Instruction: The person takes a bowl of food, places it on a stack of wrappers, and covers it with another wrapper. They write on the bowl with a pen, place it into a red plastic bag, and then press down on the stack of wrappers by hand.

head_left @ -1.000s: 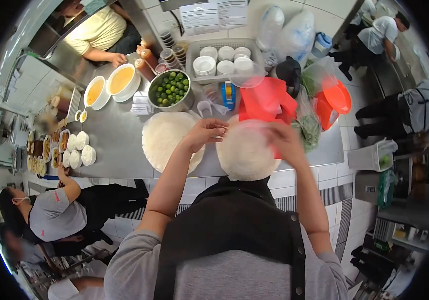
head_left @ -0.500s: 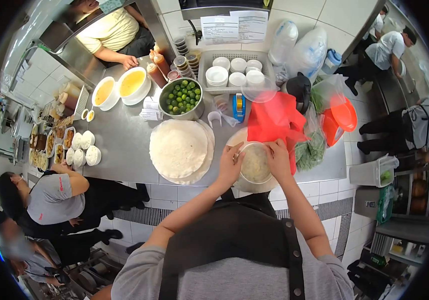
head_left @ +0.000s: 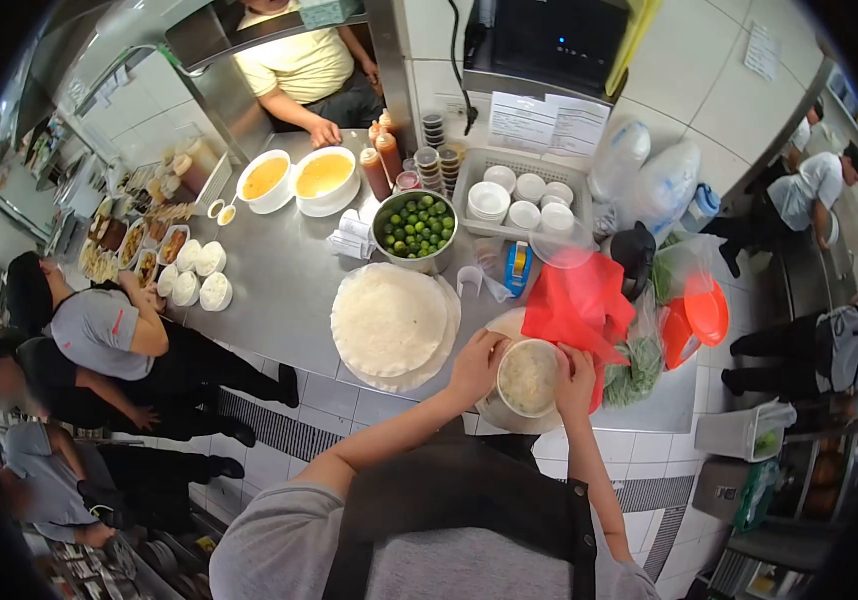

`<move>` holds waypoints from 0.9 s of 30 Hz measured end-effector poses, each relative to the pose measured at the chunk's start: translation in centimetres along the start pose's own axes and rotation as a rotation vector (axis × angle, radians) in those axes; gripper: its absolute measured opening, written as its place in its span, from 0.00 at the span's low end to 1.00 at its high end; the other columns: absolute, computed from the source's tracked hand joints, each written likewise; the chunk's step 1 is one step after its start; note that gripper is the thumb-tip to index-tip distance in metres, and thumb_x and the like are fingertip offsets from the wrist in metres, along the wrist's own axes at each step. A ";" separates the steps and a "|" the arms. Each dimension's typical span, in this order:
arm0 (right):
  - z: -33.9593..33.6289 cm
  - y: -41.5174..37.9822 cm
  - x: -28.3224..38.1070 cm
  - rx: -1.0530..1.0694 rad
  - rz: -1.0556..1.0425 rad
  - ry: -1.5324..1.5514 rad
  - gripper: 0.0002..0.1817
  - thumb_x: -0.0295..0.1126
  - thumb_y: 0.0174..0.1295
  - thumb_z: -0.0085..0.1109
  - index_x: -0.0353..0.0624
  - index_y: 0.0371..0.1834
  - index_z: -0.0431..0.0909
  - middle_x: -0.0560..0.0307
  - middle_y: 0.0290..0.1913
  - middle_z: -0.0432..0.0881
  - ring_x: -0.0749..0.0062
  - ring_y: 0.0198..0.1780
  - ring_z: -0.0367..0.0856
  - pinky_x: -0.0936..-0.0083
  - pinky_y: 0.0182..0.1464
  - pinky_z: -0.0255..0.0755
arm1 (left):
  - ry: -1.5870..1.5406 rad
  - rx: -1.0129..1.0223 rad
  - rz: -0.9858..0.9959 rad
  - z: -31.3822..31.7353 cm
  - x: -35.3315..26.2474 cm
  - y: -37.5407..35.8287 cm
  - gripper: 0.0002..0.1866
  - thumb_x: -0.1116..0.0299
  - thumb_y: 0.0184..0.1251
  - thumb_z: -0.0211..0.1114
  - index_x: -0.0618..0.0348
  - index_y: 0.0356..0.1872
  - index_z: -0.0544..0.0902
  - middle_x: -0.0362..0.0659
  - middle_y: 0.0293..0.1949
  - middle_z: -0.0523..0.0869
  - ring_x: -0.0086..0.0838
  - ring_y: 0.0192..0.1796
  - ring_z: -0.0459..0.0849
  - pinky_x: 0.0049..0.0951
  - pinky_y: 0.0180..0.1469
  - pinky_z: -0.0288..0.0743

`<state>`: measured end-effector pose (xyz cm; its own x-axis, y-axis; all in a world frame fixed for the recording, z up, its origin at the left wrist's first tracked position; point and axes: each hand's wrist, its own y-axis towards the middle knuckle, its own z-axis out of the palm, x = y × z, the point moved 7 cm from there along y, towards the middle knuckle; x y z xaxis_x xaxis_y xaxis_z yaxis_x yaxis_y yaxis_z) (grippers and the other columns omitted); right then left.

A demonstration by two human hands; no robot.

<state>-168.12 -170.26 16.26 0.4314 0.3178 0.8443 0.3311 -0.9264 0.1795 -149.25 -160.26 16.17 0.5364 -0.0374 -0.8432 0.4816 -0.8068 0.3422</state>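
Between my two hands is a round, pale container (head_left: 528, 378) with light-coloured contents, near the counter's front edge. My left hand (head_left: 476, 368) has its fingers curled on the container's left rim. On its right rim my right hand (head_left: 576, 382) is closed in the same way. A round pale sheet (head_left: 505, 323) lies partly beneath the container. Red plastic (head_left: 577, 305) is bunched just behind my right hand. Left of my hands lies a stack of round white sheets (head_left: 389, 322).
A metal pot of green limes (head_left: 387, 246), a blue tape dispenser (head_left: 517, 269) and a basket of white cups (head_left: 467, 219) stand behind. Two orange soup bowls (head_left: 296, 204) are farther left. Bagged greens (head_left: 634, 372) lie right. Co-workers (head_left: 114, 322) stand left; others are far right.
The view has shifted, so the counter and its objects appear farther right and lower. Both hands remain at the container, which now appears slightly tilted.
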 end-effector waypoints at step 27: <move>-0.3 -3.5 -7.3 0.461 0.719 0.722 0.07 0.27 0.65 0.62 0.38 0.36 0.73 0.57 0.36 0.79 0.74 0.35 0.80 0.67 0.43 0.84 | 0.445 0.228 -0.150 1.8 -1.4 0.2 0.39 0.51 0.67 0.66 0.60 0.72 0.62 0.60 0.72 0.58 0.54 0.70 0.66 0.50 0.66 0.67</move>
<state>-172.65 -169.44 9.58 0.1082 -0.5922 0.7985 0.5448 -0.6365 -0.5459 -151.15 -161.46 16.68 0.7395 0.3024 -0.6015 0.4393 -0.8938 0.0907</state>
